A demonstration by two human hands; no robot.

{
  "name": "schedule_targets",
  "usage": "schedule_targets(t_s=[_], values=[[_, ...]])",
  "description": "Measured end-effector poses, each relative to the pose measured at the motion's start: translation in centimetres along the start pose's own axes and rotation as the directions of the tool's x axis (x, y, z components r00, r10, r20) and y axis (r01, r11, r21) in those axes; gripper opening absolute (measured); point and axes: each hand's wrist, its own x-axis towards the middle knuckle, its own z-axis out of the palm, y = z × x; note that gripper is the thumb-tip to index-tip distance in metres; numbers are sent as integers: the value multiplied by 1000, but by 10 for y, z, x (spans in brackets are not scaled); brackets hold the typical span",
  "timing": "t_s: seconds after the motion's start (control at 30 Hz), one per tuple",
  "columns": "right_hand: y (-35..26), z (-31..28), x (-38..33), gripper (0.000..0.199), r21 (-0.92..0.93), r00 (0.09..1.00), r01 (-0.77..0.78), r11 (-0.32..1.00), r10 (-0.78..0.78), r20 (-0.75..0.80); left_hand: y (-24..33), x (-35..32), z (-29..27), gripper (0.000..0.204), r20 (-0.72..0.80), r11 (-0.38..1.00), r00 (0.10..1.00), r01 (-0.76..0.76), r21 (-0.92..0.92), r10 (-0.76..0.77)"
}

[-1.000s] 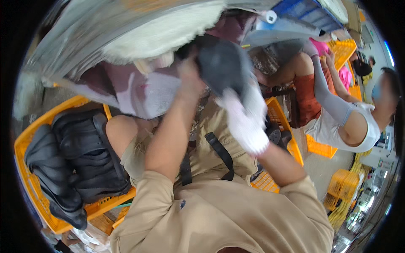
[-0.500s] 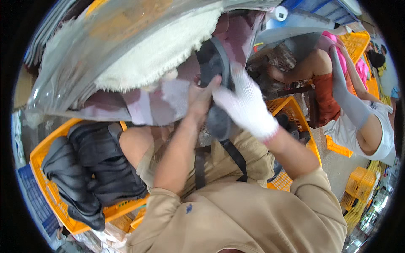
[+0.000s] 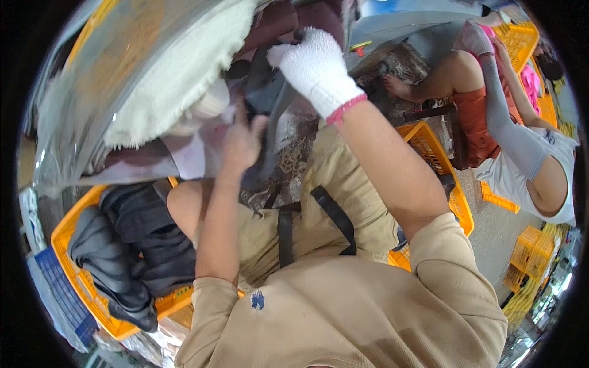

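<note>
While both hands grip dark garment (image 3: pixel 265 92) | left bare (image 3: pixel 242 140) | right gloved (image 3: pixel 316 69)

Grey floor (image 3: pixel 491 227) carries orange crates: 1 (image 3: pixel 80 276) holding dark folded garments (image 3: pixel 132 245), another (image 3: pixel 445 165) beside knee.

White knit glove (image 3: pixel 316 67) with pink cuff, seemingly dark grey garment (image 3: pixel 261 92), orange crate (image 3: pixel 86 282), cream fleece (image 3: pixel 165 80).

A tan short-sleeved shirt with a small blue chest mark, khaki shorts, black straps; the right grip (image 3: pixel 316 67) wears a white knit glove with pink cuff, the left grip (image 3: pixel 242 144) is bare.
</note>
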Motion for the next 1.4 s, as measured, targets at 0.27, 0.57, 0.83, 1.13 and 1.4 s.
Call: schedule_targets(t_s=[0.27, 0.57, 0.83, 1.13, 1.4], values=[[-34, -81, -108, 68, -403, 818, 557, 726, -396, 417, 31, 58, 54, 57, 156, 430, 931, 295, -853, -331], [15, -35, -199, 48, -211, 755, 602, 770, -463, 464, 3, -27, -8, 85, 489, -450, 869, 468, -760, 78], [-48, 56, -116, 29, -423, 850, 524, 739, -488, 201, -4, 18, 12, 85, 269, -337, 910, 158, -928, -316], [-52, 11, -129, 70, 49, 704, -56, 997, 5, 710, -20, 30, -1, 85, 570, -380, 790, 468, -798, -224], [-90, 4, -192, 53, -172, 884, 7, 985, 74, 461, 9, -5, 4, 86, 556, -381, 769, 433, -817, -316]])
